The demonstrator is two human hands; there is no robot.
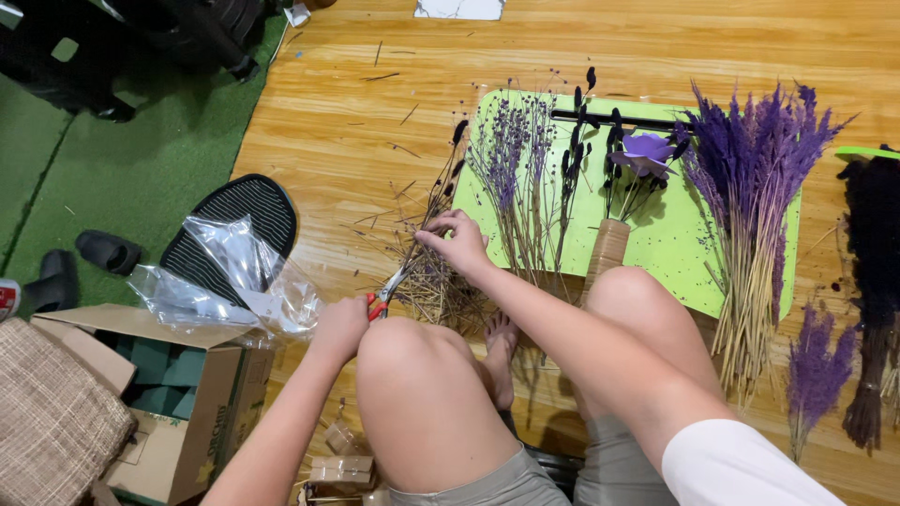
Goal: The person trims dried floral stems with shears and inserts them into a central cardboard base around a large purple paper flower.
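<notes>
L hand fingers gripping red-handled scissors, R hand pinching thin dried stems, prob. dark-tipped

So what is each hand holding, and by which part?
The left hand grips scissors by their red handles. The right hand pinches a thin dried stem near its lower end.

I see bare floor open ahead and to the left of the green mat, with only stray stalks on it. Straight ahead, the cut stems lie heaped just past my knees. The mat is crowded with lavender and purple grass. On my left, a plastic bag and a box close off that side.
</notes>
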